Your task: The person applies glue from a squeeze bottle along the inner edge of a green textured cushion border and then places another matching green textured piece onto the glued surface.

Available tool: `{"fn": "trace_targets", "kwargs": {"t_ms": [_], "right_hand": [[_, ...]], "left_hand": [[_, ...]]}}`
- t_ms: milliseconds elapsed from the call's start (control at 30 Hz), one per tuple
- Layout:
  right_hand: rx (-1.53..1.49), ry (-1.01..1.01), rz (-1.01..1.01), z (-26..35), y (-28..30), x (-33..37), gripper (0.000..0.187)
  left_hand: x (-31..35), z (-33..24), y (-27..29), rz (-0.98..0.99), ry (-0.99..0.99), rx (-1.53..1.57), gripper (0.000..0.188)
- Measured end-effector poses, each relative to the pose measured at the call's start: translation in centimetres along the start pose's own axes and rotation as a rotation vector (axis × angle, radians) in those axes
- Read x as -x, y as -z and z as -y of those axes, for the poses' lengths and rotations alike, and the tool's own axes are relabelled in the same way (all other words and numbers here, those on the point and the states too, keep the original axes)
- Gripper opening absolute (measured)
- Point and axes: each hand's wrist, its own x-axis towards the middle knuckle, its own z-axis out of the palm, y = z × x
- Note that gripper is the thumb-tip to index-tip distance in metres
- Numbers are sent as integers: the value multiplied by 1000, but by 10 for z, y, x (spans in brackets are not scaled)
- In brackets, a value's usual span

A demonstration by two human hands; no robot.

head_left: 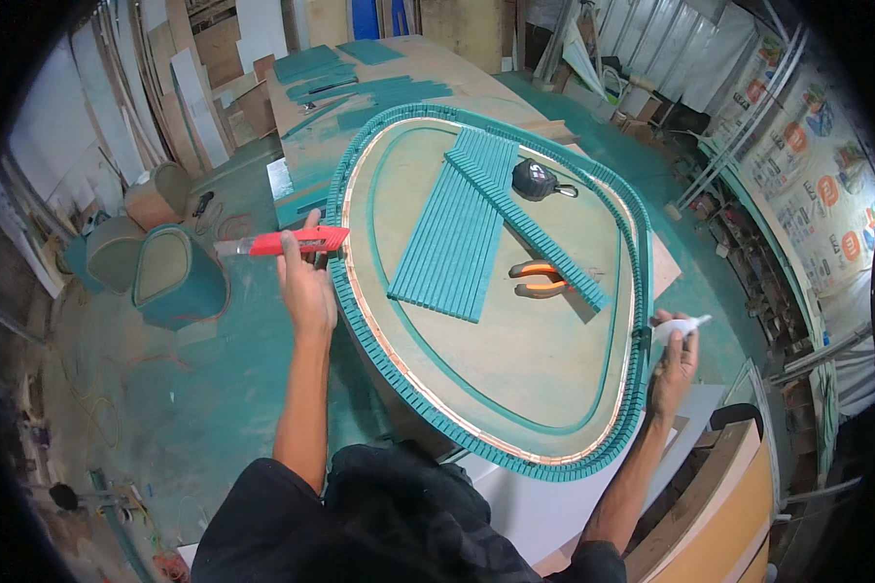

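My left hand (309, 296) is closed around a red utility knife (274, 242), level beside the left rim of a large rounded panel (535, 374). In my right hand (673, 374) is a small white bottle with a thin nozzle (675, 328), perhaps glue, held at the panel's right rim. A teal slotted strip (384, 394) runs around the panel's edge, with a pale band just inside it. On the panel lie a teal grooved sheet (447, 243), a loose teal strip (540, 238) across it, orange-and-black-handled pliers (540, 279) and a black round case with a clip (535, 181).
Behind the panel, a long worktable (437, 63) carries teal offcuts (384, 94). Rounded teal-sided pieces (177, 277) stand on the floor at left. Boards (199, 102) lean on the far left wall. Curved wooden pieces (705, 496) are close by my right arm.
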Motion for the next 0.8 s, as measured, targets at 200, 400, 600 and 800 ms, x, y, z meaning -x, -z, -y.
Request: {"fn": "trace_targets", "kwargs": {"t_ms": [200,400,600,800], "right_hand": [[73,-41,97,-30,5,-2,46],[-121,-137,-28,-4,-3,20,55],[-12,-191,-214,-11,-2,0,51],[516,272,6,-27,154,-17,51]], "left_hand": [[-18,20,15,142,-5,-102,65],[-12,45,6,150,-39,-36,64],[-26,62,28,216,-327,-144,45],[-15,51,16,364,-411,-253,40]]}}
